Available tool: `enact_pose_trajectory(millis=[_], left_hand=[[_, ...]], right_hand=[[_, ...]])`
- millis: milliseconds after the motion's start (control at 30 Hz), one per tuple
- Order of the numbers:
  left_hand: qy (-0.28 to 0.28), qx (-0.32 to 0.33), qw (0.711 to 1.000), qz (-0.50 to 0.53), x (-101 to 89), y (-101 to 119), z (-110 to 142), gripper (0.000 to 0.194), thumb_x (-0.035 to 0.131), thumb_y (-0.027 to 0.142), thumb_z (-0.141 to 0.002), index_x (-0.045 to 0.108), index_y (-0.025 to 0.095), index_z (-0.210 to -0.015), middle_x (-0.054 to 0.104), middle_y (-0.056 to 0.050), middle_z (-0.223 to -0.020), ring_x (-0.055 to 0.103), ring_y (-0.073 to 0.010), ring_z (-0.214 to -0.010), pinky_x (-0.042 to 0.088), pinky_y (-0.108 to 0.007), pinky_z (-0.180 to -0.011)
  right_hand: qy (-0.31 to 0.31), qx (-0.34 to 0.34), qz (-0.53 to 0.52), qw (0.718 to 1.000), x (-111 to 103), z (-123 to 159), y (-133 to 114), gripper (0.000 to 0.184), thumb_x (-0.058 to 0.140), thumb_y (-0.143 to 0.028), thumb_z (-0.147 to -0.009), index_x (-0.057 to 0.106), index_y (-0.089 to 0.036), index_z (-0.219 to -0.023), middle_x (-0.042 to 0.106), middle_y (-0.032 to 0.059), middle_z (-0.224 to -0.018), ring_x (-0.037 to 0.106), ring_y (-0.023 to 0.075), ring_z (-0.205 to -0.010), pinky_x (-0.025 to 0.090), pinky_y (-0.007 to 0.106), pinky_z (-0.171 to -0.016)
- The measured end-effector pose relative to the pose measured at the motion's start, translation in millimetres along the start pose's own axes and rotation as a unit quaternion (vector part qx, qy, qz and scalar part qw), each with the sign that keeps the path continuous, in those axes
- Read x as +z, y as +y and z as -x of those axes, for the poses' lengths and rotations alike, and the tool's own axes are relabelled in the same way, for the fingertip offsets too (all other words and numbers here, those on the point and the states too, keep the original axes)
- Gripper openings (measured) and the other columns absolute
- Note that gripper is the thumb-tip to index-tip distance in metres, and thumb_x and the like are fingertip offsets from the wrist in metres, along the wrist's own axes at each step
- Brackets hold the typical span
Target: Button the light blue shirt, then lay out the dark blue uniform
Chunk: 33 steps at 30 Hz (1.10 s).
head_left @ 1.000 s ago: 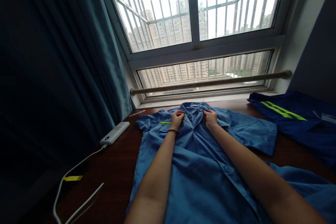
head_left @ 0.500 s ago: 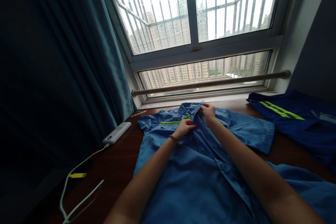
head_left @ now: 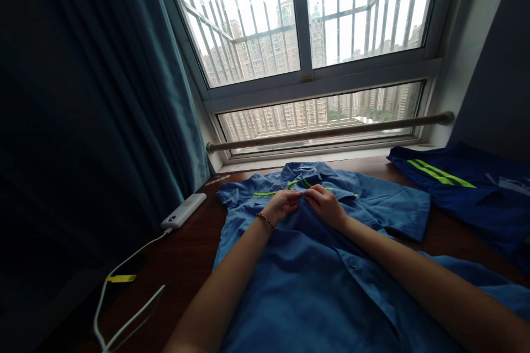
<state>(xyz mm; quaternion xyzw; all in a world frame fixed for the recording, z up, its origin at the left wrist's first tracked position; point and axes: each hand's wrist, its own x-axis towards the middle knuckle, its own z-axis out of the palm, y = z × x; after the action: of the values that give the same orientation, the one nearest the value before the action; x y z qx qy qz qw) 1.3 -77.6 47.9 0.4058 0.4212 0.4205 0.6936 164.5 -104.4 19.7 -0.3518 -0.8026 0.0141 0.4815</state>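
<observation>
The fingers of the left hand and the right hand are pinched shut on the front edges of the blue shirt, just below its collar. The shirt lies flat and spread out on the dark wooden worktop, right under the hands. It looks soft, light and floppy, so the stiffer front edges and collar seem like good spots to hold. Far to the left of the fingers sit a smooth white power bank and its cable. Far right lies a darker shirt with bright yellow stripes.
</observation>
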Motion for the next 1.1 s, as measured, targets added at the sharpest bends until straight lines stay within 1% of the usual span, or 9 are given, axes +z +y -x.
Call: enact_pose_trajectory(millis=[100, 267, 433, 567, 733, 833, 933, 1000, 1100], left_hand=[[-0.011, -0.009, 1.0, 0.004, -0.1, 0, 2, 0.006, 0.063, 0.009, -0.064, 0.061, 0.01, -0.07, 0.06, -0.001, -0.061, 0.056, -0.0075, -0.052, 0.046, -0.017, -0.049], [-0.008, 0.02, 0.999, -0.044, 2.5, 2, 4, 0.011, 0.069, 0.013, -0.06, 0.061, 0.01, -0.067, 0.06, -0.003, -0.061, 0.056, -0.0083, -0.053, 0.046, -0.019, -0.053], [0.047, 0.051, 0.996, -0.049, 8.0, 3, 4, 0.017, 0.073, 0.014, -0.054, 0.057, 0.011, -0.06, 0.058, 0.0, -0.056, 0.053, -0.0071, -0.051, 0.043, -0.018, -0.051], [0.075, 0.065, 0.994, -0.048, 7.6, 3, 3, 0.02, 0.075, 0.015, -0.05, 0.058, 0.011, -0.06, 0.057, 0.0, -0.056, 0.053, -0.0073, -0.052, 0.043, -0.019, -0.053], [0.065, 0.131, 0.983, -0.107, 14.2, 2, 9, 0.023, 0.076, 0.025, -0.05, 0.061, 0.011, -0.061, 0.056, 0.0, -0.055, 0.052, -0.009, -0.051, 0.045, -0.022, -0.051], [0.061, 0.22, 0.953, -0.202, 24.2, -1, 13, 0.021, 0.074, 0.028, -0.053, 0.063, 0.012, -0.061, 0.059, -0.002, -0.061, 0.053, -0.0111, -0.053, 0.045, -0.022, -0.047], [0.063, 0.273, 0.923, -0.264, 30.2, -5, 13, 0.017, 0.069, 0.029, -0.06, 0.065, 0.013, -0.064, 0.061, -0.004, -0.065, 0.056, -0.013, -0.054, 0.045, -0.023, -0.047], [0.057, 0.275, 0.923, -0.262, 30.7, -6, 12, 0.016, 0.063, 0.029, -0.067, 0.066, 0.013, -0.069, 0.063, -0.005, -0.067, 0.058, -0.014, -0.055, 0.047, -0.025, -0.051], [0.031, 0.237, 0.947, -0.214, 29.0, -5, 11, 0.015, 0.056, 0.022, -0.073, 0.064, 0.013, -0.082, 0.064, -0.006, -0.073, 0.061, -0.0155, -0.06, 0.05, -0.029, -0.06]], right_hand=[[-0.004, -0.032, 0.044, 0.998, 1, 2, 2, 0.022, 0.039, -0.019, -0.085, 0.056, -0.018, -0.098, 0.055, 0.0069, -0.088, 0.054, 0.0144, -0.079, 0.044, 0.025, -0.073], [-0.014, -0.117, 0.137, 0.984, -1, 3, 4, 0.024, 0.037, -0.019, -0.086, 0.058, -0.016, -0.097, 0.057, 0.0081, -0.086, 0.055, 0.0146, -0.08, 0.044, 0.024, -0.071], [-0.02, -0.162, 0.211, 0.964, 0, 3, 6, 0.023, 0.038, -0.018, -0.086, 0.06, -0.015, -0.089, 0.055, 0.0055, -0.071, 0.053, 0.0134, -0.07, 0.041, 0.025, -0.068], [-0.058, -0.173, 0.227, 0.957, -3, 1, 6, 0.027, 0.034, -0.018, -0.087, 0.06, -0.014, -0.089, 0.054, 0.005, -0.069, 0.05, 0.013, -0.067, 0.039, 0.025, -0.068], [-0.072, -0.096, 0.189, 0.975, -8, -1, 3, 0.03, 0.03, -0.018, -0.087, 0.06, -0.015, -0.085, 0.056, 0.0079, -0.077, 0.051, 0.0154, -0.074, 0.038, 0.026, -0.069], [-0.063, -0.041, 0.13, 0.989, -5, 0, 2, 0.028, 0.033, -0.02, -0.086, 0.061, -0.015, -0.08, 0.057, 0.0077, -0.075, 0.052, 0.0153, -0.07, 0.038, 0.026, -0.065], [-0.009, 0.056, 0.014, 0.998, 0, -1, 1, 0.028, 0.038, -0.025, -0.084, 0.063, -0.017, -0.073, 0.059, 0.0056, -0.072, 0.053, 0.0142, -0.066, 0.038, 0.025, -0.063], [0.028, 0.149, -0.084, 0.985, 3, -2, -1, 0.03, 0.042, -0.031, -0.082, 0.064, -0.017, -0.066, 0.06, 0.0037, -0.067, 0.053, 0.0141, -0.062, 0.038, 0.025, -0.06], [0.035, 0.284, -0.235, 0.929, 8, -3, -2, 0.035, 0.049, -0.042, -0.076, 0.064, -0.014, -0.06, 0.059, 0.0021, -0.057, 0.052, 0.0137, -0.054, 0.036, 0.024, -0.052]])
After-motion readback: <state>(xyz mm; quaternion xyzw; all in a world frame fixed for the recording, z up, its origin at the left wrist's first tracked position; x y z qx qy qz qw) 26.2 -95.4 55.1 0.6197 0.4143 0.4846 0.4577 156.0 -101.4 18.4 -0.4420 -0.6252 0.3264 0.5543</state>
